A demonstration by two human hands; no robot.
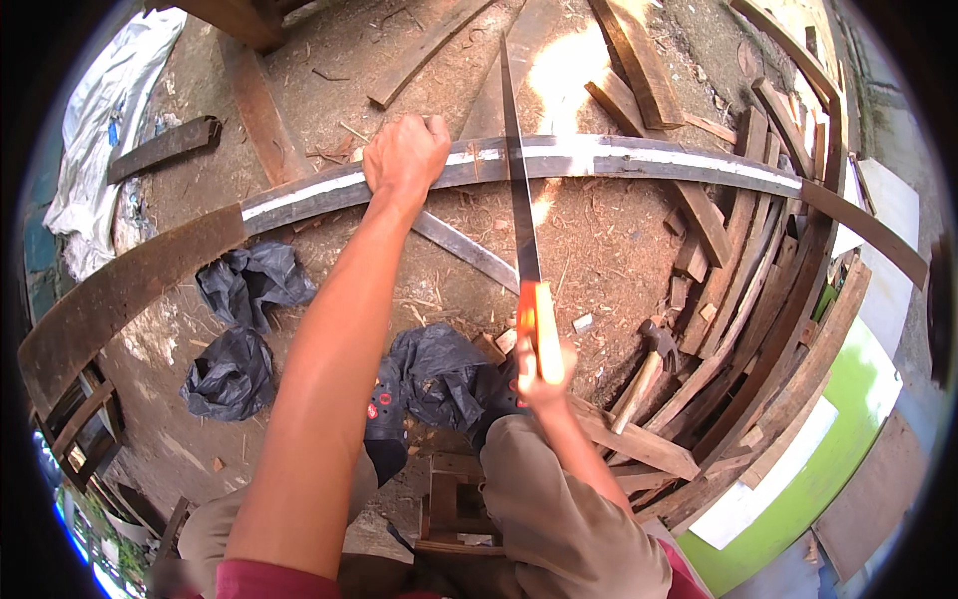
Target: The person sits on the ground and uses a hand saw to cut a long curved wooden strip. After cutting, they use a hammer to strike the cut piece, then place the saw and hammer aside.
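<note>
A long wooden plank with a white painted stripe runs across in front of me, raised above the ground. Closed over it left of the middle, my left hand presses down and grips its edge. My right hand is wrapped around the orange and yellow handle of a handsaw. The saw's long blade points away from me and lies across the plank, to the right of my left hand. Whether its teeth have cut into the wood I cannot make out. Beneath, a grey narrow strip slants toward the saw handle.
Stacked timber fills the right side, with a hammer at its near edge. Black plastic bags lie near my feet. Loose boards are scattered beyond the plank. A white sheet lies far left, a green panel right.
</note>
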